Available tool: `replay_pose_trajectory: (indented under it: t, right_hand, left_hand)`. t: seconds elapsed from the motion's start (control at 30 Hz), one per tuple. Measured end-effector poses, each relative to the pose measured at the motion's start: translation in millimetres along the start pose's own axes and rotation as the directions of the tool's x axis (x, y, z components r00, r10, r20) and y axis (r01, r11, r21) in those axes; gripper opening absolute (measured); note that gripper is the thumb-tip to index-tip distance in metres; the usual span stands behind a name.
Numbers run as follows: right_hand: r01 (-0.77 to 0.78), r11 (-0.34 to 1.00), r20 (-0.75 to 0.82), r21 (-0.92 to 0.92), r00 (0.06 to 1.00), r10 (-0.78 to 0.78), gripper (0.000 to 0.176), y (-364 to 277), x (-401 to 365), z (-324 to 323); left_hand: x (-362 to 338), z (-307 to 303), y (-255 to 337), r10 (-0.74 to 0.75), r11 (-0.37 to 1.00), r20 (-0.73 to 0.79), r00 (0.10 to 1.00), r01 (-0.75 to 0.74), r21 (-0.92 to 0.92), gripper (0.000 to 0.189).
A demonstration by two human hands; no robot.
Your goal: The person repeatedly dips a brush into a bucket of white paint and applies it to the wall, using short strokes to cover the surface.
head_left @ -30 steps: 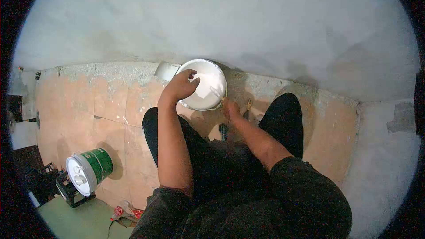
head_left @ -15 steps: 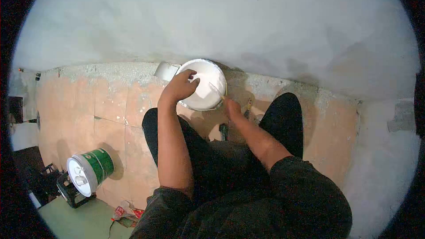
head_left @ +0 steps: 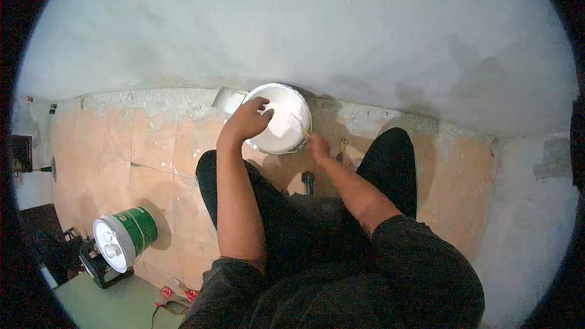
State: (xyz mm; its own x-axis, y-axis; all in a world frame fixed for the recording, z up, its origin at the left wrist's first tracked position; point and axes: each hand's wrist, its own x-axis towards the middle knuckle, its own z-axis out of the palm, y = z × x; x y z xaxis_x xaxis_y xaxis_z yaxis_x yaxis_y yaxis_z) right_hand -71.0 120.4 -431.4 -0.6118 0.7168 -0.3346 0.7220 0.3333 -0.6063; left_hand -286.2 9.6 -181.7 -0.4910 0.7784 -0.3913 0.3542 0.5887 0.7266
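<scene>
A round bucket [head_left: 281,140] of white, paste-like material stands on the floor against the wall. Over its left rim is my left hand [head_left: 247,119], fingers apart and bent, holding nothing that shows. My right hand [head_left: 317,147] is closed around the handle of a thin scraper [head_left: 300,123] at the bucket's right rim; the blade lies over the white material. A flat metal plate [head_left: 228,100] sits just left of the bucket. Near my right forearm, a small brush-like tool [head_left: 343,146] lies on the floor.
A dark object [head_left: 308,181] lies between my knees. To the lower left, a green and white bucket [head_left: 139,229] stands beside a black stool [head_left: 97,268]. A red and white bag [head_left: 173,295] lies near the green mat [head_left: 109,304]. The grey wall [head_left: 292,24] rises behind the white bucket.
The scraper's blade has shifted slightly and looks narrower from this angle. My right hand has moved very little, and my left hand keeps its place.
</scene>
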Motion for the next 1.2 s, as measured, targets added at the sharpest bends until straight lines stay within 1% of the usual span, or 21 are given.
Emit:
replay_pose_trajectory:
  t: [0.03, 0.1, 0.13, 0.23, 0.3, 0.33, 0.37, 0.43, 0.5, 0.57, 0.6, 0.7, 0.77, 0.83, 0.87, 0.9, 0.97, 1.03, 1.1, 1.17, 1.2]
  right_hand:
    - [0.001, 1.0, -0.002, 0.0, 1.0, -0.001, 0.026, 0.1, 1.7, -0.1]
    - [-0.098, 0.977, 0.092, 0.192, 0.992, 0.081, 0.025, 5.1, 9.2, 3.6]
    - [-0.096, 0.977, 0.089, 0.193, 0.993, 0.08, 0.025, 5.6, 13.4, 7.3]
    - [-0.153, 0.936, 0.124, 0.316, 0.985, 0.119, 0.023, 11.0, 29.3, 23.0]
    - [-0.296, 0.8, 0.309, 0.522, 0.94, 0.146, 0.024, -25.6, 14.1, -12.6]
    - [-0.356, 0.764, 0.383, 0.538, 0.911, 0.155, 0.025, -40.0, 8.0, -30.1]
    - [-0.351, 0.764, 0.378, 0.541, 0.913, 0.153, 0.025, -40.7, 9.9, -30.4]
    - [-0.363, 0.68, 0.433, 0.637, 0.898, 0.075, 0.026, -44.2, 14.9, -30.1]
    - [-0.319, 0.712, 0.428, 0.626, 0.903, 0.028, 0.026, -45.4, 20.4, -32.9]
    - [-0.315, 0.663, 0.421, 0.679, 0.907, -0.001, 0.026, -46.6, 26.3, -32.8]
    - [-0.39, 0.611, 0.47, 0.689, 0.882, 0.033, 0.023, -61.5, 16.7, -53.7]
    - [-0.333, 0.62, 0.434, 0.711, 0.901, -0.015, 0.024, -81.6, 1.0, -85.0]
    - [-0.308, 0.588, 0.393, 0.748, 0.919, -0.019, 0.022, -88.8, -12.1, -101.3]
    - [-0.246, 0.548, 0.358, 0.799, 0.928, -0.105, 0.02, -100.6, -31.6, -112.6]
    - [-0.21, 0.579, 0.325, 0.788, 0.94, -0.101, 0.014, -111.3, -45.4, -125.5]
    - [-0.198, 0.58, 0.307, 0.79, 0.947, -0.096, 0.014, -115.9, -59.3, -138.5]
    - [-0.171, 0.422, 0.267, 0.89, 0.947, -0.18, 0.015, -117.7, -75.2, -164.6]
    - [-0.169, 0.362, 0.239, 0.917, 0.958, -0.157, 0.012, -99.0, -73.6, -182.8]
    - [-0.158, 0.16, 0.185, 0.974, 0.968, -0.17, 0.011, -79.2, -81.7, -208.9]
    - [-0.109, 0.146, 0.132, 0.983, 0.979, -0.157, 0.013, -61.2, -88.4, -233.7]
    - [-0.101, 0.107, 0.11, 0.989, 0.99, -0.088, 0.014, -53.7, -93.9, -244.9]
  left_hand:
    - [-0.7, -0.5, 1.3, 0.002, 1.0, -0.001, 1.0, -0.002, 0.001, 0.045]
    - [-2.4, -1.2, 1.7, -0.005, 0.999, -0.026, 1.0, 0.004, -0.051, 0.045]
    - [-3.1, -1.4, 2.2, -0.003, 0.999, -0.027, 1.0, 0.001, -0.05, 0.045]
    - [-1.7, -2.2, 4.1, 0.01, 0.999, -0.056, 0.998, -0.012, -0.045, 0.044]
    - [3.8, 0.1, -2.5, 0.028, 0.996, -0.071, 0.997, -0.034, -0.08, 0.043]
    - [2.0, -1.4, 3.4, 0.01, 0.997, -0.084, 0.996, -0.017, -0.079, 0.042]
    - [1.7, -2.4, 2.9, 0.016, 0.997, -0.086, 0.996, -0.023, -0.077, 0.042]
    - [1.2, -6.6, 2.4, 0.049, 0.99, -0.145, 0.988, -0.067, -0.125, 0.04]
    - [-1.5, -12.8, 9.9, 0.053, 0.996, -0.194, 0.98, -0.066, -0.058, 0.039]
    - [2.5, -12.4, -1.6, 0.061, 0.989, -0.323, 0.944, -0.1, -0.107, 0.037]
    - [2.5, -12.6, -7.3, 0.098, 0.973, -0.344, 0.934, -0.162, -0.162, 0.035]
    - [-1.6, -11.6, -16.7, 0.151, 0.982, -0.382, 0.912, -0.183, -0.05, 0.034]
    - [-9.6, -10.8, -26.4, 0.194, 0.972, -0.368, 0.909, -0.229, -0.053, 0.034]
    - [-26.5, -18.2, -39.6, 0.233, 0.96, -0.36, 0.903, -0.273, -0.064, 0.034]
    - [-35.3, -22.8, -43.5, 0.223, 0.967, -0.344, 0.912, -0.253, -0.044, 0.034]
    - [-42.4, -23.7, -44.9, 0.206, 0.974, -0.329, 0.922, -0.227, -0.024, 0.035]
    - [-38.9, -24.0, -49.8, 0.209, 0.97, -0.309, 0.928, -0.238, -0.059, 0.034]
    - [-18.7, -14.9, -62.9, 0.276, 0.961, -0.293, 0.915, -0.255, 0.108, 0.033]
    - [-14.3, -3.2, -58.7, 0.294, 0.956, -0.294, 0.909, -0.277, 0.098, 0.032]
    - [-9.4, 2.2, -52.5, 0.284, 0.959, -0.277, 0.918, -0.276, 0.067, 0.031]
    - [-3.5, 4.1, -55.6, 0.259, 0.966, -0.252, 0.933, -0.243, 0.091, 0.03]
